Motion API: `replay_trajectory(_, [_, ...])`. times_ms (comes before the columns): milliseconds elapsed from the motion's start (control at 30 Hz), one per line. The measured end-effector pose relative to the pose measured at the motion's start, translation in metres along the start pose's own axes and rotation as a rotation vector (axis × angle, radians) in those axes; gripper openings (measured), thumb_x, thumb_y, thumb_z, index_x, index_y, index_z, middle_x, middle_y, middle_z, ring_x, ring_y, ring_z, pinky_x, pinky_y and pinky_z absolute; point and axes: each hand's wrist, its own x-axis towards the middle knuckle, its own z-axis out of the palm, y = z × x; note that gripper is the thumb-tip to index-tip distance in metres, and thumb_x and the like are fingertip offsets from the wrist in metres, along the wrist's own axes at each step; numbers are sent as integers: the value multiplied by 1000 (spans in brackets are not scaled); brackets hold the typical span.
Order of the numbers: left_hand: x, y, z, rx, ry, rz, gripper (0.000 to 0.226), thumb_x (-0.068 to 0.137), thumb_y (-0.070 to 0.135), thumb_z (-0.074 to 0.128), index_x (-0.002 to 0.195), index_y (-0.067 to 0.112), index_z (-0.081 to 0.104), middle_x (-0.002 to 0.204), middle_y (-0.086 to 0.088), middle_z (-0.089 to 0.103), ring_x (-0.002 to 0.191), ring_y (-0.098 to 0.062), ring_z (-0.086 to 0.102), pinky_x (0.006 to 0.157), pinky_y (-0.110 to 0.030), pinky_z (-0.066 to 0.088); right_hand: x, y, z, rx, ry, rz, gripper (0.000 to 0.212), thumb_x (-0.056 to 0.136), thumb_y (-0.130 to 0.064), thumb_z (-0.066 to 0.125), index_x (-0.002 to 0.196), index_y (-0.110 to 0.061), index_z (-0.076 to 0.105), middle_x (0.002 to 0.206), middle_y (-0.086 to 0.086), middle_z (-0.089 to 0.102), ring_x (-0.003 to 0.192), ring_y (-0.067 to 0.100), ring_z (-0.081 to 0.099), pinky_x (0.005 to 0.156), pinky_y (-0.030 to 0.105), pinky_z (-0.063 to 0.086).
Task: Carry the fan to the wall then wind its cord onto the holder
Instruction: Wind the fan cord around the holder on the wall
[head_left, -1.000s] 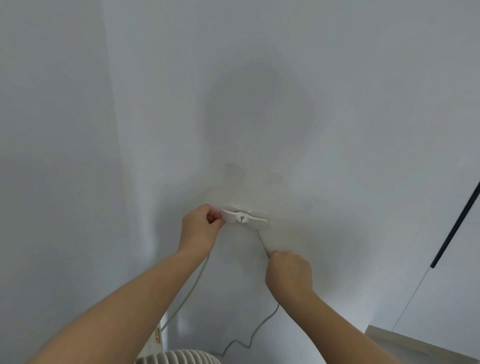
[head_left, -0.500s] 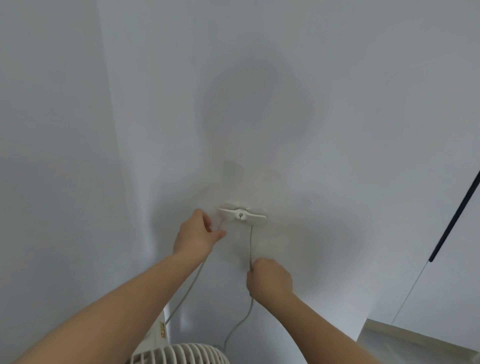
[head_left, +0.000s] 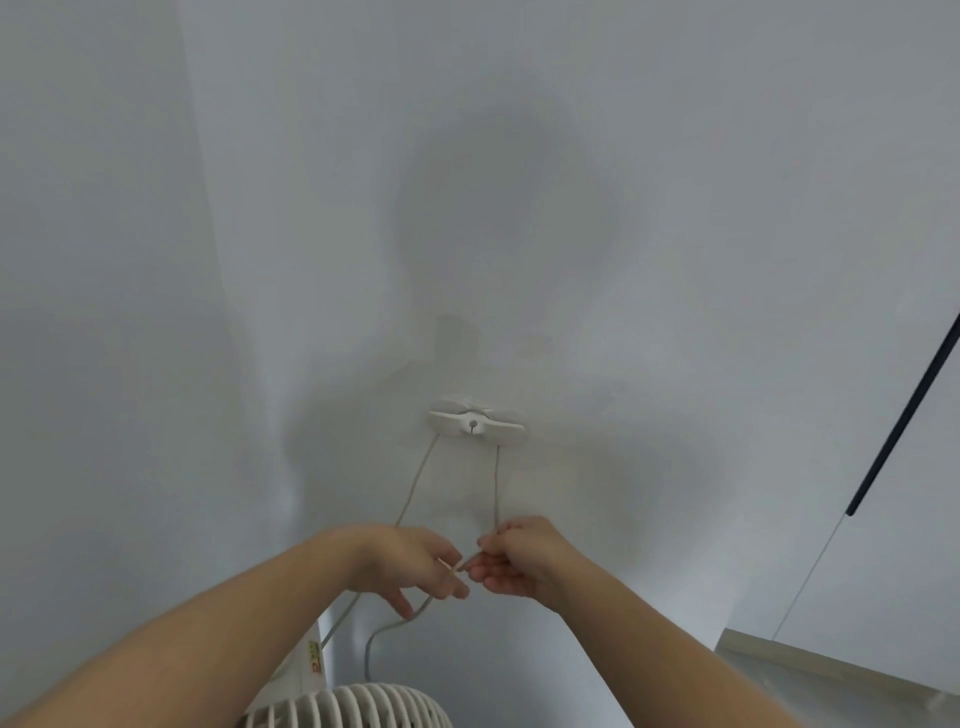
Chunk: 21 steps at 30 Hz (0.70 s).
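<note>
A white winged cord holder (head_left: 475, 426) is fixed to the white wall (head_left: 519, 208). The thin grey cord (head_left: 496, 483) loops over it, and two strands hang down toward my hands. My right hand (head_left: 522, 564) pinches the right strand below the holder. Close beside it, my left hand (head_left: 415, 564) has its fingers on the cord, whose lower part curves down toward the fan. The white fan grille (head_left: 353, 706) shows at the bottom edge, right against the wall.
A wall corner runs down the left side. At the right hang a dark vertical bar (head_left: 904, 415) and a thin line below it. A pale ledge (head_left: 831, 670) sits at the lower right.
Both hands have dropped away from the holder and come together below it. The cord now hangs in two strands from the holder. The view has tilted down, showing more of the fan.
</note>
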Motion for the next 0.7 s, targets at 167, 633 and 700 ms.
replay_trajectory(167, [2, 0, 3, 48, 168, 66, 27, 100, 30, 40, 83, 16, 56, 75, -3, 68, 70, -14, 65, 73, -27, 45, 3, 0, -2, -63, 52, -45, 6, 87, -1, 55, 88, -7, 58, 78, 10, 70, 60, 15, 65, 50, 23, 52])
replay_trajectory(633, [-9, 7, -4, 515, 281, -82, 33, 99, 29, 36, 103, 8, 61, 86, -9, 61, 68, -21, 62, 70, -35, 53, -11, -40, -11, -106, 254, -553, 14, 89, -12, 58, 80, -5, 66, 69, 1, 69, 60, 11, 59, 51, 24, 47])
replay_trajectory(700, [-6, 7, -2, 210, 250, 32, 29, 96, 37, 45, 95, 12, 59, 69, -2, 55, 49, -13, 51, 54, -27, 51, -9, -40, -11, -138, 303, -560, 15, 89, -10, 58, 79, -7, 69, 70, 5, 71, 59, 12, 64, 51, 24, 52])
